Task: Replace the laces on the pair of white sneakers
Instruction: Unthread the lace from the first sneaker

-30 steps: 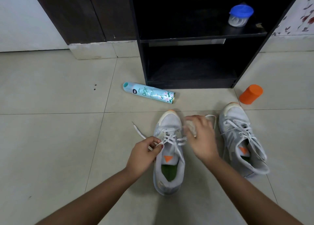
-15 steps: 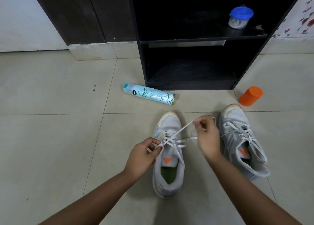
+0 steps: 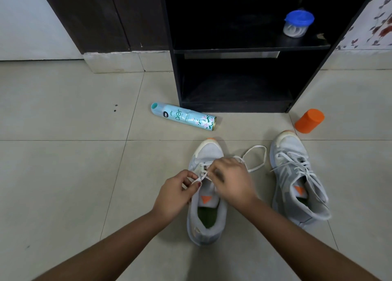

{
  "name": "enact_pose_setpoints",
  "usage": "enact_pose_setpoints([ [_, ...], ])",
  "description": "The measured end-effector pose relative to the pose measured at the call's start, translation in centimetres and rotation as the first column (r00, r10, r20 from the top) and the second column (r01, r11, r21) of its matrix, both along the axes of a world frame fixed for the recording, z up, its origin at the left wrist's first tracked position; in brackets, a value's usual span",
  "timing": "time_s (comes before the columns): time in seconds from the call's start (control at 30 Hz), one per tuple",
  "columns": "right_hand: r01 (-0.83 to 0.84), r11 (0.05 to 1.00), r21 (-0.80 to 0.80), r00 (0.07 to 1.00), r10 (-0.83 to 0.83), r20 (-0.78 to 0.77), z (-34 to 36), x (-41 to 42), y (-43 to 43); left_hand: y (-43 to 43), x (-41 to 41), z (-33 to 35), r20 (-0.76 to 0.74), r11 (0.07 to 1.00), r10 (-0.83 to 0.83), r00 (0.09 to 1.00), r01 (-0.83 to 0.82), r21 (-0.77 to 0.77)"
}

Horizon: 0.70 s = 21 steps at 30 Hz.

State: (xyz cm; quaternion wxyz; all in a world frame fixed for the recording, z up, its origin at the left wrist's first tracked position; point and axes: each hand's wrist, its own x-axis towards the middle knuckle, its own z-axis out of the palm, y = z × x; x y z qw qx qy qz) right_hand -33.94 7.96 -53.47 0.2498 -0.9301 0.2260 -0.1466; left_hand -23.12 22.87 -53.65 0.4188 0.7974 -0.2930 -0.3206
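Tiled floor (image 3: 63,185), centre. Left hand (image 3: 174,193) and right hand (image 3: 231,181) both pinching lace (image 3: 202,176) over sneaker (image 3: 209,153). Step: apparently threading upper eyelets. Next: likely feeding the tip through and drawing snug.

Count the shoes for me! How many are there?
2. One sneaker sits in the middle, where the left hand and right hand pinch its lace. The other sneaker stands right of it, near the orange container.

I see left hand (image 3: 176,193) and right hand (image 3: 231,181) on the lace (image 3: 257,147) over the left sneaker (image 3: 206,221), right sneaker (image 3: 297,181) beside it — beyond, a can (image 3: 183,116) before the shelf (image 3: 212,51), jar (image 3: 298,24) on it.
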Motion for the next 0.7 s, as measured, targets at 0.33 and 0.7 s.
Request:
enact_pose_setpoints([
  [0.33, 0.525, 0.614, 0.589, 0.802, -0.589, -0.101, -1.9, -1.8, -7.7, -0.1, -0.2, -0.2, -0.004, 0.999, 0.023, 1.0, -0.023, 0.025],
  [0.7, 0.18, 0.973, 0.145, 0.98, -0.165, -0.109, 1.2, -3.9, 1.8, -2.3, -0.8, 0.9, 0.568, 0.962, -0.273, 0.776, 0.235, 0.14],
])
